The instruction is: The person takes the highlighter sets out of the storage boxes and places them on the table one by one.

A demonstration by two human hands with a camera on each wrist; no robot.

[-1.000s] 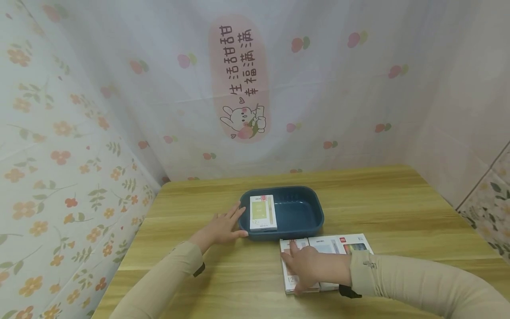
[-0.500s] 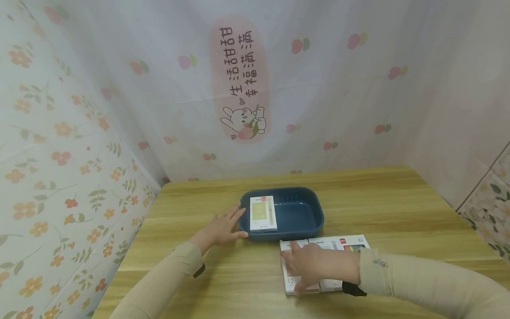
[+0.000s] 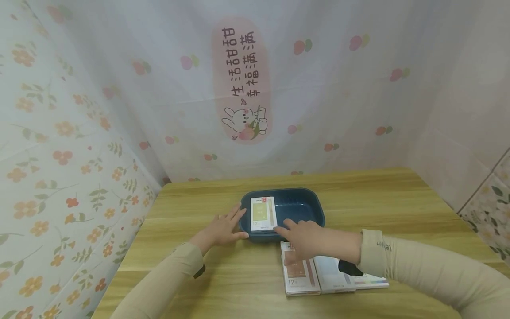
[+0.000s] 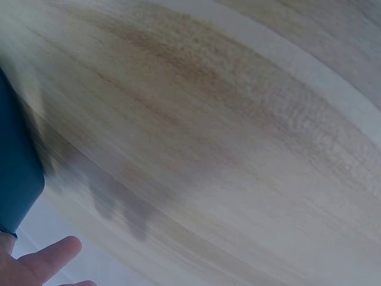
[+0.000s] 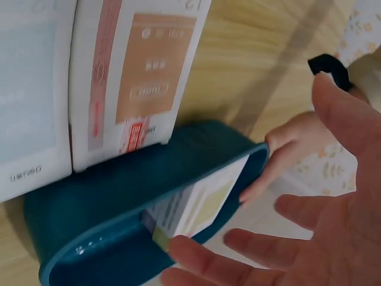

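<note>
A dark blue plastic basin (image 3: 300,210) stands on the table, with a white box with a green label (image 3: 260,212) in its left part. My left hand (image 3: 223,228) rests at the basin's left rim, fingers extended. In front of the basin lies a white box with a brown label (image 3: 299,283); beside it is a white box with a pale blue label (image 3: 330,277). My right hand (image 3: 304,237) hovers over the far end of the brown-label box, near the basin's front rim. In the right wrist view, that hand (image 5: 333,244) has spread fingers and holds nothing.
Partly under my right forearm lies another white box (image 3: 370,282) with a rainbow strip. The wooden table (image 3: 191,283) ends at a patterned curtain (image 3: 318,102) behind, and a floral cloth (image 3: 63,186) hangs at left.
My right hand has lifted off the brown-label box and moved away from me towards the basin's front rim. The left hand and the boxes stay in place.
</note>
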